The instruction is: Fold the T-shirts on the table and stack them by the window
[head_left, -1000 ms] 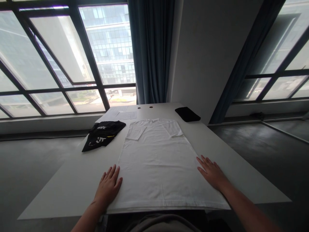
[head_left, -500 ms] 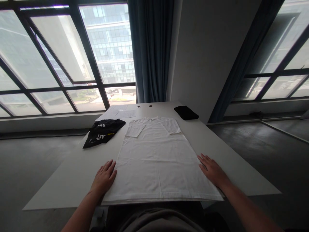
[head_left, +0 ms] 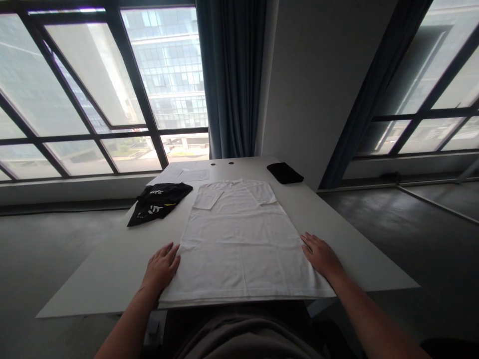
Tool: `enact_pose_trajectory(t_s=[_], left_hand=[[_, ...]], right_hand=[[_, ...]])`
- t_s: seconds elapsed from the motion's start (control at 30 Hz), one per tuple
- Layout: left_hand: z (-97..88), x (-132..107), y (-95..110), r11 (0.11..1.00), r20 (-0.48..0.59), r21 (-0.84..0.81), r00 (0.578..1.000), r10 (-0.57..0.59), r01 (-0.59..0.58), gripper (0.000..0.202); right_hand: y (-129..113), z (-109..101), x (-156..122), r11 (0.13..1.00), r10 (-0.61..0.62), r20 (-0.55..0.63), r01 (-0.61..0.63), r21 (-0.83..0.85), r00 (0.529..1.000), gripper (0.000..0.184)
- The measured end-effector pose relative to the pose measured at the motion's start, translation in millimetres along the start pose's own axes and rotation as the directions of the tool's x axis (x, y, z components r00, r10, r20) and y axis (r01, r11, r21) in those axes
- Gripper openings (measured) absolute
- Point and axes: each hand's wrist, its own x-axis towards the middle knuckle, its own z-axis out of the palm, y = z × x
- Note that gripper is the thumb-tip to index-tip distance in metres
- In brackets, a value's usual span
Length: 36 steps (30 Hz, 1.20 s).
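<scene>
A white T-shirt lies flat on the white table, sleeves folded in over its far end, hem at the near edge. My left hand rests flat on the shirt's left side near the hem, fingers stretched out. My right hand lies flat on the shirt's right side, fingers spread. Neither hand holds anything.
A crumpled black garment with white lettering lies at the left of the table. A folded black cloth sits at the far right corner. Sheets of paper lie at the far end. Windows and a blue curtain stand behind.
Both hands slid slightly back along the shirt's sides toward the near edge and stayed flat. The view shifted a little backward.
</scene>
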Motion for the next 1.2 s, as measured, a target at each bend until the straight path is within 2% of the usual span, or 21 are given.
enact_pose_trajectory(t_s=[0.2, 0.43, 0.6, 0.77, 1.2], left_hand=[[0.2, -0.7, 0.1, 1.0, -0.023, -0.023, 1.0, -0.001, 0.0, 0.051], [3.4, 0.1, -3.3, 0.998, -0.049, -0.057, 0.999, 0.009, -0.012, 0.048], [5.8, 0.4, -5.4, 0.995, -0.085, -0.095, 0.996, 0.012, -0.02, 0.038], [7.2, -0.1, -5.7, 0.992, -0.121, -0.118, 0.992, 0.023, -0.037, 0.029], [6.4, -1.0, -6.1, 0.99, -0.168, -0.127, 0.985, 0.043, -0.065, 0.028]], right_hand=[[-1.2, -2.2, 0.4, 1.0, -0.008, -0.005, 0.008, -0.01, 1.0, 0.055], [2.6, 5.8, 1.3, 1.0, -0.02, -0.059, 0.02, -0.004, 0.998, 0.052], [5.6, 9.9, 1.7, 0.999, -0.033, -0.093, 0.034, 0.01, 0.995, 0.051], [6.5, 9.7, 2.0, 0.999, -0.029, -0.089, 0.032, 0.03, 0.996, 0.049], [6.1, 9.1, 1.9, 0.999, -0.01, -0.067, 0.014, 0.051, 0.998, 0.05]])
